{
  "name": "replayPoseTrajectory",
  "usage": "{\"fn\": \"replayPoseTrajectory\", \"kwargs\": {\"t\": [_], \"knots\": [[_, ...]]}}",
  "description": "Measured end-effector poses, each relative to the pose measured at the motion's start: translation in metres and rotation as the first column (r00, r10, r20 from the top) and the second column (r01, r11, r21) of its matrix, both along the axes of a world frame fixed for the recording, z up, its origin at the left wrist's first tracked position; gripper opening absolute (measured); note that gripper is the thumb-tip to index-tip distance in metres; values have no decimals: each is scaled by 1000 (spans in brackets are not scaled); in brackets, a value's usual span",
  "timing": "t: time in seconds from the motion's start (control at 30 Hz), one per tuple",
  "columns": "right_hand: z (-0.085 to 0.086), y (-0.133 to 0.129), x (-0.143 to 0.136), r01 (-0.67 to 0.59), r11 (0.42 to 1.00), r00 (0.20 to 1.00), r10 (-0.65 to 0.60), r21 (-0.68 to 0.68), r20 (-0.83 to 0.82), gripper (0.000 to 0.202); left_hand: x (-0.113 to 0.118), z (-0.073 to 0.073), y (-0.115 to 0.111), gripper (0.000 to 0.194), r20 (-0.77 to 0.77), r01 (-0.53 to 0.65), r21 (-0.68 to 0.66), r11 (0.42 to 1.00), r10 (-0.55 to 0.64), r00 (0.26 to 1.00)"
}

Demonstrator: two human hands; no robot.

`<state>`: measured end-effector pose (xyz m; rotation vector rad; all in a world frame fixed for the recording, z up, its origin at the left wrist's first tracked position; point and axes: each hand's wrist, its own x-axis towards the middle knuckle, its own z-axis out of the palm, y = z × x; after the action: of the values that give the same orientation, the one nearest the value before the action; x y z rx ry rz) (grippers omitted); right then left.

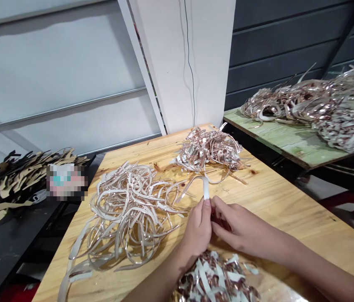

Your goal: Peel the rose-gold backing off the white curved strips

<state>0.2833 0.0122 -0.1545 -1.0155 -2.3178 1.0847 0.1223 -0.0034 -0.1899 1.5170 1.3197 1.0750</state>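
Observation:
A narrow strip, pale on the side facing me, stands up from between my hands and bends over toward the piles. My left hand is closed, thumb and finger pinching the strip's lower end. Against it, my right hand is closed too, its fingertips at the same strip, partly hidden. Left of my hands lies a loose tangle of long pale and rose-gold strips. Just beyond them sits a heap of shiny rose-gold strips. Below my wrists is a bunch of short, looped or knotted pale and metallic strips.
The wooden table carries these piles. At right, a green-topped table holds more metallic strips. On the left, a dark table bears black and tan cut strips and a blurred-out item. Walls close off the back.

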Motion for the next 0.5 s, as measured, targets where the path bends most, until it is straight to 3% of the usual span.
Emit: {"fn": "replayPoseTrajectory", "kwargs": {"t": [0.5], "knots": [[2, -2, 1, 4, 999, 995, -9, 49, 99, 10, -1, -1, -1, 44, -15, 13, -12, 1000, -13, 1000]]}}
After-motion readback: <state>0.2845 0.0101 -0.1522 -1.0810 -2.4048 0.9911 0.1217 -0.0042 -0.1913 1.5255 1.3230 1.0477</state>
